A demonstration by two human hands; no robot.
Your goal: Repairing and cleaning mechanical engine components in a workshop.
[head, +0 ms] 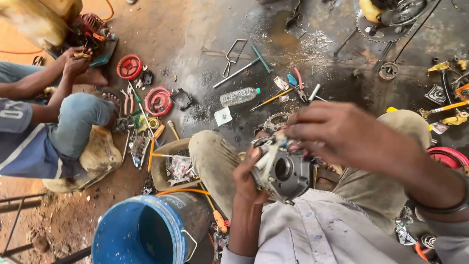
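Your left hand [248,178] grips a grey metal carburettor [283,172] over your lap while your right hand [337,131] pinches its top fittings, a blue bucket [141,230], plastic bottle [239,96] and scattered tools lying on the oily floor [205,58] beyond.

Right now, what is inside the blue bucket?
The blue bucket shows only bare blue inner wall; its bottom runs past the picture's lower edge, so anything lying there is hidden.

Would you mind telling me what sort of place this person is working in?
Probably an open-air repair workshop for small engines or motorbikes. The left hand holds a grey engine part, hand tools lie scattered on the oily ground, and a toothed sprocket sits nearby.
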